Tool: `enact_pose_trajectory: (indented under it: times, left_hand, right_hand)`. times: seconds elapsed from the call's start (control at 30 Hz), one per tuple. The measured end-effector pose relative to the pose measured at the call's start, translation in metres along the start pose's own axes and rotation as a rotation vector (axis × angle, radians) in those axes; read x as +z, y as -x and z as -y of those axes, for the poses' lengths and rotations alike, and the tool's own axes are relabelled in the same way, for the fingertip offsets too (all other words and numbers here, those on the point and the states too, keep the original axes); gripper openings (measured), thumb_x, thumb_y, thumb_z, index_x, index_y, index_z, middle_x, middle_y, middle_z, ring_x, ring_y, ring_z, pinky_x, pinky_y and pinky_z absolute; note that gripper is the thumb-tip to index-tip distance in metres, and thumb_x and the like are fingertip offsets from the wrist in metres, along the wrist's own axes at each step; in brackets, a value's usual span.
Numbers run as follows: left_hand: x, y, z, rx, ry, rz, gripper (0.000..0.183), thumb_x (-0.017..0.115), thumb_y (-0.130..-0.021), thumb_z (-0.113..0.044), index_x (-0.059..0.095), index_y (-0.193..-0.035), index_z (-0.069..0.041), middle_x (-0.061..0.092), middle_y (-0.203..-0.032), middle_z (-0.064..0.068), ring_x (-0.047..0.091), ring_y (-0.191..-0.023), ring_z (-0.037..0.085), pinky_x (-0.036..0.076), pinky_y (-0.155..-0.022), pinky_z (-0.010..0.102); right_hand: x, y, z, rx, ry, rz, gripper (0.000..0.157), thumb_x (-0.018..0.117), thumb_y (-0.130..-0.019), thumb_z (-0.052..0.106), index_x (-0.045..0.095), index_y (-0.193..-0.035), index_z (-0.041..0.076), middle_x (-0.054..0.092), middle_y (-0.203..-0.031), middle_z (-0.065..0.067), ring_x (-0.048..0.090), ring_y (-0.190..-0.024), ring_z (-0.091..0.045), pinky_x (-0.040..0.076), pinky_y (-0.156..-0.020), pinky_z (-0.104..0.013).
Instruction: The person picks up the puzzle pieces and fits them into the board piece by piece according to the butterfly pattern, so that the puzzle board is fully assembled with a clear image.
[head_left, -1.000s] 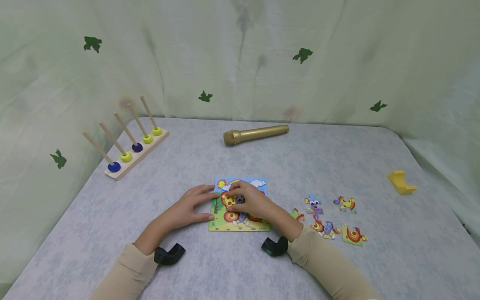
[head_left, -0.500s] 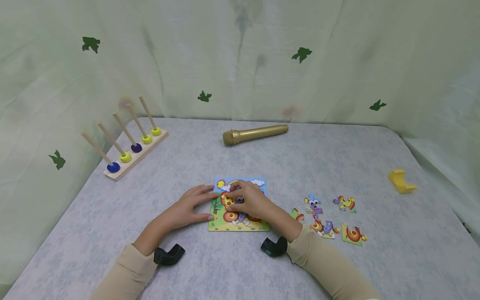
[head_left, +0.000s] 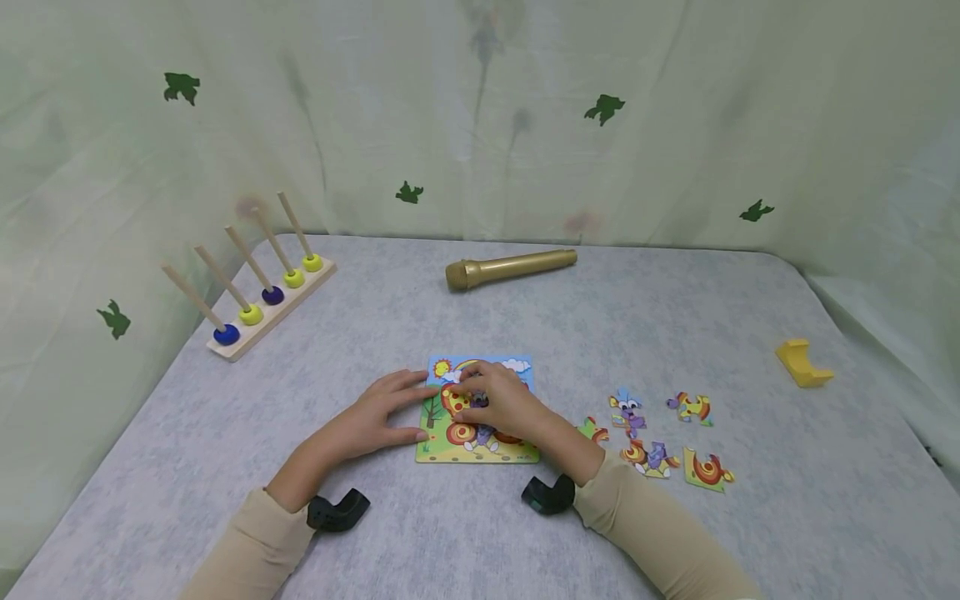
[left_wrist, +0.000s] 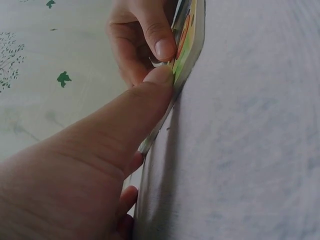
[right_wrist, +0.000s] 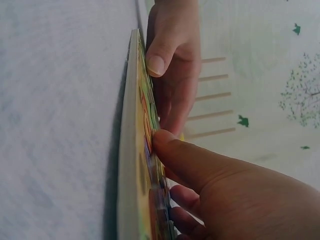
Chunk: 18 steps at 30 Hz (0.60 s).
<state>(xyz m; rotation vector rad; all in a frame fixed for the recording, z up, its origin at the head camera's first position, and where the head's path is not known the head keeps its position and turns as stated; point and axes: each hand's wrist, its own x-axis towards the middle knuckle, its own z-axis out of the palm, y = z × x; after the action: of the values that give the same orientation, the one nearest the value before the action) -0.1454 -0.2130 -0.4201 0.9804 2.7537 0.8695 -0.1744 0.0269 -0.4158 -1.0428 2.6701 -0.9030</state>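
A picture puzzle board (head_left: 435, 454) with a sun, a rainbow and a tree lies flat in front of me. My left hand (head_left: 382, 412) rests at its left edge, fingers spread and fairly straight, thumb (left_wrist: 160, 75) touching the rim. Over the board's middle, my right hand (head_left: 506, 404) pinches a yellow puzzle piece with red spots (head_left: 454, 402) between thumb and fingers, low against the board. The right thumb (right_wrist: 162, 137) touches the picture surface in the right wrist view. Part of the board's right half is hidden under this hand.
Several loose puzzle pieces (head_left: 650, 458) lie right of the board, one partly behind the right forearm. A gold microphone (head_left: 513, 268) lies at the back. A wooden peg stand with rings (head_left: 273, 312) stands at the left. A yellow block (head_left: 802, 364) sits far right.
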Motion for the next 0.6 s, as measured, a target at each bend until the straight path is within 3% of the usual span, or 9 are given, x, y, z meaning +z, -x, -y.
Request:
enact_pose_trajectory:
  times: [0.2,0.43,0.6]
  left_hand:
    - [-0.001,0.000,-0.002,0.014,-0.002,-0.011,0.058,0.066,-0.080,-0.037,0.050,-0.129,-0.013,0.034,-0.139,0.014,0.024,-0.127,0.038,0.019,-0.098,0.056]
    - [0.001,0.000,0.000,0.004,-0.001,-0.005,0.058,0.064,-0.081,-0.041,0.049,-0.131,-0.016,0.033,-0.140,0.012,0.023,-0.128,0.037,0.017,-0.098,0.057]
    - [0.001,-0.001,0.001,-0.002,0.007,0.002,0.058,0.064,-0.081,-0.042,0.049,-0.131,-0.017,0.033,-0.140,0.012,0.023,-0.128,0.037,0.018,-0.098,0.057]
  right_hand:
    - [-0.002,0.000,-0.001,0.032,-0.034,0.034,0.040,0.066,-0.081,0.035,0.061,-0.117,0.021,0.046,-0.127,-0.004,0.041,-0.116,-0.024,0.028,-0.095,-0.047]
    - [-0.014,0.001,-0.001,0.062,-0.244,0.114,0.046,0.066,-0.082,0.032,0.055,-0.123,0.014,0.045,-0.127,-0.002,0.040,-0.116,-0.018,0.034,-0.094,-0.038]
    - [-0.032,0.009,0.007,0.085,-0.308,0.125,0.054,0.067,-0.081,0.031,0.047,-0.129,0.014,0.041,-0.129,0.000,0.041,-0.115,-0.020,0.041,-0.088,-0.036]
